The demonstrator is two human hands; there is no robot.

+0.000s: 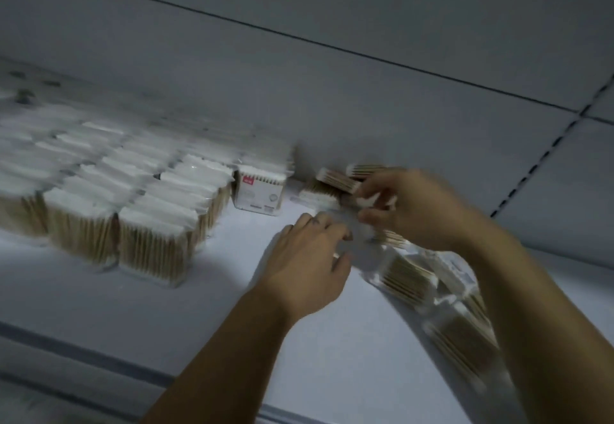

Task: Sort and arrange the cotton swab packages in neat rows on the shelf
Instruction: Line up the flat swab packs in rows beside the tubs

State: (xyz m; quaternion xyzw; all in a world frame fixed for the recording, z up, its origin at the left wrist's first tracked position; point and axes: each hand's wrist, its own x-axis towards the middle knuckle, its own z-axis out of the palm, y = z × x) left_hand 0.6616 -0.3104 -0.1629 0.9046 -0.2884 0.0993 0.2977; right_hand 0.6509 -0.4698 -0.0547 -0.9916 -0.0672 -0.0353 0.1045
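Clear packages of wooden cotton swabs stand upright in neat rows (pixel 109 197) on the left of the white shelf (pixel 212 317). One labelled package (pixel 257 194) stands alone at the rows' right end. A loose heap of packages (pixel 335 187) lies near the back wall, and more lie flat (pixel 412 277) toward the right front. My right hand (pixel 408 207) curls its fingers around a package in the heap. My left hand (pixel 309 257) reaches in just below it, fingers bent on the plastic at the same spot. The image is blurred with motion.
A grey back panel (pixel 332 98) rises behind the shelf. A perforated upright strip (pixel 545 157) runs down at the right. The shelf's front edge rail (pixel 99 360) crosses the lower left. Bare shelf surface lies between the rows and my arms.
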